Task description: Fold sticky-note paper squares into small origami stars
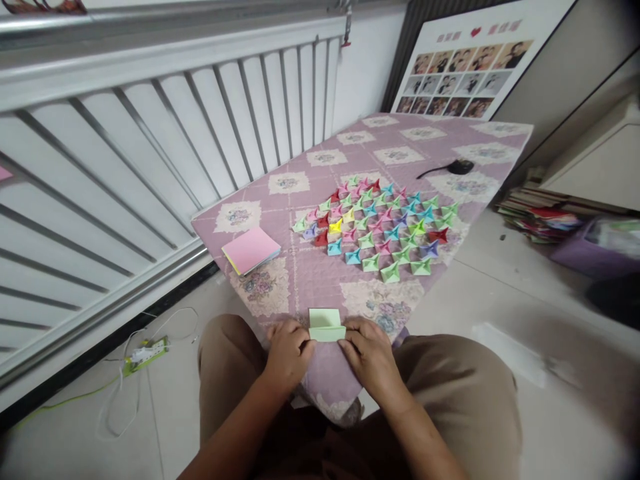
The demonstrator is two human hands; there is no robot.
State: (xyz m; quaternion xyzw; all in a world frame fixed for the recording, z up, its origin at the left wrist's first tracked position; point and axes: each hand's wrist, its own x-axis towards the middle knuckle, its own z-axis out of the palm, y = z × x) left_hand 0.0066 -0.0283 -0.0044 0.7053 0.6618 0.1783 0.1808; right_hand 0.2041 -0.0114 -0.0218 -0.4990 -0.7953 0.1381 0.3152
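A pale green sheet of origami paper (327, 334), partly folded with its near flap raised, lies close to the table's near corner. My left hand (291, 350) pinches its left edge between thumb and fingers. On the opposite edge, my right hand (369, 350) grips the paper the same way. Beyond them stand many small folded paper boats (367, 241) in rows, coloured green, blue, pink, red, yellow and purple. A stack of square coloured paper (253, 250), pink on top, rests to the left.
A purple floral cloth (310, 280) covers the table. Toward the back right lies a black object with a cord (460, 167). A white radiator (165, 153) runs along the left. On the floor are a power strip (147, 355) and, at right, a purple bin (595, 250).
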